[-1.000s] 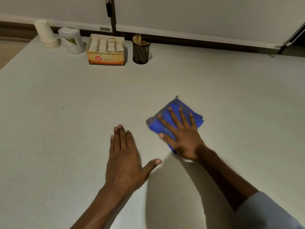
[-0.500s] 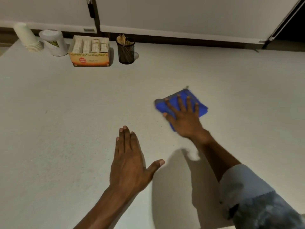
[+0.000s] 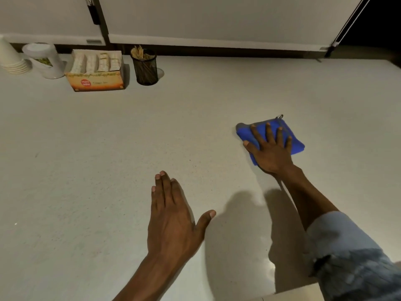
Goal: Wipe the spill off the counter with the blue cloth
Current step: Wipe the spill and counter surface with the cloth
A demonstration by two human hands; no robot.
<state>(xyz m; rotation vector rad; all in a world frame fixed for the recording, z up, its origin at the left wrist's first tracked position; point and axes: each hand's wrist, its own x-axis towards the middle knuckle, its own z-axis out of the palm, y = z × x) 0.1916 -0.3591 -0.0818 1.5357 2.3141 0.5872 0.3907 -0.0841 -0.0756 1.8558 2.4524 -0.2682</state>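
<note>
Blue cloth (image 3: 296, 144) slid rightward, right hand (image 3: 270, 152) grip flat atop, pale speckled counter (image 3: 108, 170), white cabinets (image 3: 217, 18) behind

The cloth (image 3: 295, 142) lay on the counter (image 3: 108, 170) to the right, under the right hand (image 3: 270, 153). The left hand (image 3: 171, 218) rested flat nearer, to its left. Along the back edge stood cups (image 3: 10, 59), a tub (image 3: 44, 59), a box (image 3: 96, 71), then a mesh holder (image 3: 145, 67).
</note>
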